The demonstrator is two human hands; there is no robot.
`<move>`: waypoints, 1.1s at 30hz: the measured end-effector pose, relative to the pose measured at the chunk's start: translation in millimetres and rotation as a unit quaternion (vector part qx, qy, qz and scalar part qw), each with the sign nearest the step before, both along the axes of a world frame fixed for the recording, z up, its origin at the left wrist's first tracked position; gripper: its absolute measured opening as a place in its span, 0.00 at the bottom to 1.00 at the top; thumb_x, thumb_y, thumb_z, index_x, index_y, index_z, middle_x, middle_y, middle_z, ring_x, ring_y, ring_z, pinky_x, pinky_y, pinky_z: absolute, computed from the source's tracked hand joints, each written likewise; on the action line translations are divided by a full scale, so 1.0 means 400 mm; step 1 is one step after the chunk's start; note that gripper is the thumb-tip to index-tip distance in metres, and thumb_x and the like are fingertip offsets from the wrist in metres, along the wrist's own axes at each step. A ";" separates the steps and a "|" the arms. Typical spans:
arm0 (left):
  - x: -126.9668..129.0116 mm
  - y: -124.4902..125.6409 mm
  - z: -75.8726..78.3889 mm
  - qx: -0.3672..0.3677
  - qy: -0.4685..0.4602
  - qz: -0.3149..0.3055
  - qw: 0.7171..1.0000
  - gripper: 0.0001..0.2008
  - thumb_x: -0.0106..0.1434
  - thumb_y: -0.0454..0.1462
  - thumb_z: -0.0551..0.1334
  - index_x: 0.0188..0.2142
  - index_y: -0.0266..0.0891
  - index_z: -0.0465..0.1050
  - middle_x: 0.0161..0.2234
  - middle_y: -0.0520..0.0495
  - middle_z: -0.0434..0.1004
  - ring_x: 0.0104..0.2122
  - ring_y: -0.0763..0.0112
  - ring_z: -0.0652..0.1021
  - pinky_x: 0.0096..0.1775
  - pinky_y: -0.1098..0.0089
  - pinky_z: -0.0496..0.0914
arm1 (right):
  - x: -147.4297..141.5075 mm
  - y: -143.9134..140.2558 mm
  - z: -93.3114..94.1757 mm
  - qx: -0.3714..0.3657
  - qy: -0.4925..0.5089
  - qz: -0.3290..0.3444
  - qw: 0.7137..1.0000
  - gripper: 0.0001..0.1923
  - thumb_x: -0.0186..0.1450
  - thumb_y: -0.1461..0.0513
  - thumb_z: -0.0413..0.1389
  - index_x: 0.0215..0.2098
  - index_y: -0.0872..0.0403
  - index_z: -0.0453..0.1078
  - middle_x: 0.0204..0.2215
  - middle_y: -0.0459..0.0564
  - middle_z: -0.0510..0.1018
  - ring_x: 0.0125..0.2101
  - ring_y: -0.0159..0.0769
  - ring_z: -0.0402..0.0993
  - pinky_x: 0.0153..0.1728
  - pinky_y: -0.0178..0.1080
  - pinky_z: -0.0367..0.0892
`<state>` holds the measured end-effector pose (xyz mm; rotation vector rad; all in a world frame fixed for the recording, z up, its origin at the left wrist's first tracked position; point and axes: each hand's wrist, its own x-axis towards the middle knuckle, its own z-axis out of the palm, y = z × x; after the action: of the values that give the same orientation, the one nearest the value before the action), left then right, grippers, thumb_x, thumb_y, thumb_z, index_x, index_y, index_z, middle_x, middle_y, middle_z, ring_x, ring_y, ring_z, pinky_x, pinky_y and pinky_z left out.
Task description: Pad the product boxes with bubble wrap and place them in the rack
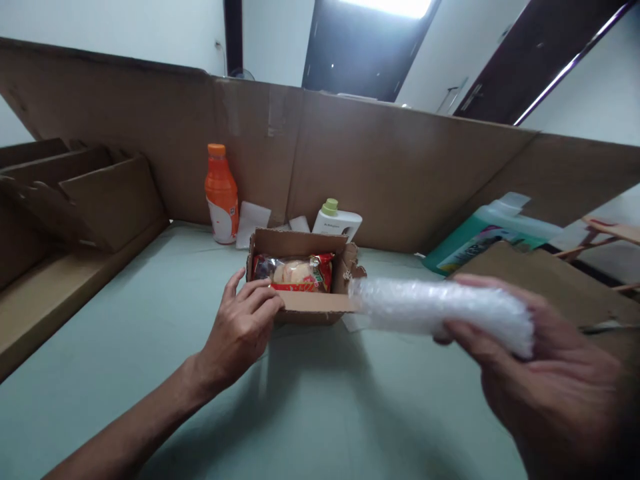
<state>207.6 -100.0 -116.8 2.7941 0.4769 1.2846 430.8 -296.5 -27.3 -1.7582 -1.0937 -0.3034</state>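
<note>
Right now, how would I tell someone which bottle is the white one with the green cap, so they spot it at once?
Start at the tall cardboard wall along the back of the green table. In front of it sits the small open cardboard box under the left hand. The white bottle stands just behind that box; unlike the taller orange bottle to its left, it is squat, white, with a pale green cap.

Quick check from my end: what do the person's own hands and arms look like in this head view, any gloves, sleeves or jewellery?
Both are bare. The left hand has no glove, ring or watch showing, and its forearm is uncovered to the frame's bottom edge, with no sleeve in view. The right hand is close to the camera and blurred; no glove shows on it, and its wrist and arm are out of the frame.
</note>
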 end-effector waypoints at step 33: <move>-0.009 0.029 -0.011 -0.051 -0.026 -0.007 0.998 0.09 0.69 0.29 0.57 0.43 0.41 0.74 0.41 0.48 0.82 0.41 0.66 0.80 0.62 0.48 0.59 | 0.036 0.392 0.026 -0.539 -0.233 0.246 0.771 0.17 0.58 0.68 0.58 0.44 0.49 0.80 0.31 0.48 0.83 0.29 0.38 0.76 0.29 0.36 0.61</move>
<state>204.0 -88.4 -121.3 2.6688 0.5059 1.2883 445.3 -139.8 -16.7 -2.2875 -2.3598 0.3327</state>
